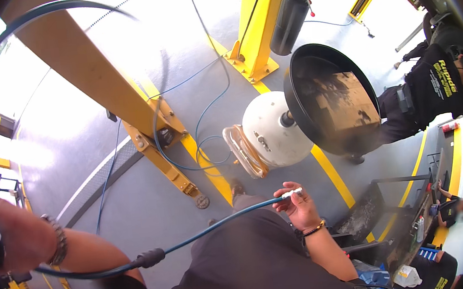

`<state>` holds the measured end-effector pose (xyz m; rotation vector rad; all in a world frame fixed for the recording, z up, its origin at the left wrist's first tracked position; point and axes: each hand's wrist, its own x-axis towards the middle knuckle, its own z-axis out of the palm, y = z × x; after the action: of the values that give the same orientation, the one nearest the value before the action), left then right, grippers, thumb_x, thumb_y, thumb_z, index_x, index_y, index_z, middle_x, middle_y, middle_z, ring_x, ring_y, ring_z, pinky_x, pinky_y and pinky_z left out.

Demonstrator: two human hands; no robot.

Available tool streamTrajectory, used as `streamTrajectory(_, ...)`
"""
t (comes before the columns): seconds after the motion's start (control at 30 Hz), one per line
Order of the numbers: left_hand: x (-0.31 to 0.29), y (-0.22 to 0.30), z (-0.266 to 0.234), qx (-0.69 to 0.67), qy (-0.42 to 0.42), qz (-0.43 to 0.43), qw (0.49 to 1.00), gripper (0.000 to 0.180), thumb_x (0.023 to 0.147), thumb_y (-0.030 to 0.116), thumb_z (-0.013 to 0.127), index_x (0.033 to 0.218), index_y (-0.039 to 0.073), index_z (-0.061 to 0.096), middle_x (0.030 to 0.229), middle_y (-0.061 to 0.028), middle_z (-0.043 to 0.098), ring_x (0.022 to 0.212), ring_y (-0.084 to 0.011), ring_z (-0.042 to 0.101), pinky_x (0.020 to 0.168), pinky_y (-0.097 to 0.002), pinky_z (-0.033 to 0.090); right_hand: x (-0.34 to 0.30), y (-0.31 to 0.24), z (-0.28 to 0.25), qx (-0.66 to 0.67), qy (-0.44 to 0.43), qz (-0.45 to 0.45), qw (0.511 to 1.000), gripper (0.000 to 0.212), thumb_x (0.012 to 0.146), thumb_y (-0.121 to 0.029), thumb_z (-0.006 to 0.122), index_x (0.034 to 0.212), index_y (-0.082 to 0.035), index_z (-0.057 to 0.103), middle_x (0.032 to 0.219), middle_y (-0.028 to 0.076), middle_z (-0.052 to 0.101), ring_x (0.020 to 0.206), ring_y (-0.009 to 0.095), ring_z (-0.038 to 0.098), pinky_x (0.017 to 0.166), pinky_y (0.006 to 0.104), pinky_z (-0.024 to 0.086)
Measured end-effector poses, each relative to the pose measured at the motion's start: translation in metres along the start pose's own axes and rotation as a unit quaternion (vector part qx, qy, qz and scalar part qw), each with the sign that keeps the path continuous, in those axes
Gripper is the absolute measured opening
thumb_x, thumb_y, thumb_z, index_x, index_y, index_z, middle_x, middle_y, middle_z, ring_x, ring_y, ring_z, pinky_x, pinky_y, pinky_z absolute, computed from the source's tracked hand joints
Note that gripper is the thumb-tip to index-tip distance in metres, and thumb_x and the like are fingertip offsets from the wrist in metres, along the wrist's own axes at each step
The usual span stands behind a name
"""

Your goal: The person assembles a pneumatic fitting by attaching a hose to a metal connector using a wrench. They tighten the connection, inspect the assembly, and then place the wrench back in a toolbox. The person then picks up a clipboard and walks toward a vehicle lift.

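My right hand [300,210] is closed around the end of a teal-blue hose [212,229], in front of my lap. A white fitting [292,193] tips the hose between my thumb and fingers. From there the hose runs left through a black sleeve [150,258] and passes below my left wrist. My left hand [3,230] is raised at the far left, close up and blurred. A dark shape lies beside it at the picture's rim, and its fingers cannot be made out. A beaded bracelet [56,239] circles that wrist.
Ahead stands a white tank [275,131] topped by a black round pan [328,148] with cardboard [345,101] in it. Yellow lift posts [255,23] rise beyond, and hoses [198,125] lie across the grey floor. A co-worker [423,90] is at right; a dark bench [416,238] stands lower right.
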<state>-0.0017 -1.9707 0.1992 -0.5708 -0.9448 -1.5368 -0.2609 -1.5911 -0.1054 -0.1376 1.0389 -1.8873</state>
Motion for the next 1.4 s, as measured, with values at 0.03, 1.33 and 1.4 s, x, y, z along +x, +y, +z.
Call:
streamTrajectory(0.03,0.007,-0.026,-0.008,-0.014,0.006,-0.029,0.999,0.047,0.086,0.029,0.07,0.126,0.009,0.056,0.139,-0.005,0.051,0.142,-0.0226,0.034,0.122,-0.0426,0.026,0.015,-0.013,-0.001,-0.012,-0.025,-0.002,1.0,0.032,0.099,-0.025,0.056,0.126,-0.008,0.055,0.115,0.017,0.065,0.092,0.029,0.069,0.078,0.037,0.057)
streamTrajectory(1.33,0.134,-0.428,-0.344,0.032,-0.479,-0.457,0.749,0.044,0.078,0.015,0.082,0.115,0.002,0.063,0.113,-0.017,0.067,0.112,-0.0342,0.062,0.095,-0.0422,0.05,0.43,-0.068,0.245,-0.352,0.077,-0.291,0.886,0.009,0.091,-0.006,0.051,0.098,-0.003,0.046,0.089,0.015,0.058,0.078,0.016,0.052,0.073,0.0288,0.044)
streamTrajectory(1.4,0.157,-0.442,-0.372,0.192,-0.495,-0.46,0.711,0.037,0.08,0.009,0.079,0.113,0.002,0.064,0.114,-0.0164,0.067,0.111,-0.0341,0.063,0.095,-0.0417,0.05,0.47,-0.079,0.244,-0.359,0.088,-0.303,0.878,0.005,0.093,-0.005,0.048,0.096,-0.005,0.044,0.08,0.009,0.055,0.068,0.01,0.045,0.062,0.0247,0.04)
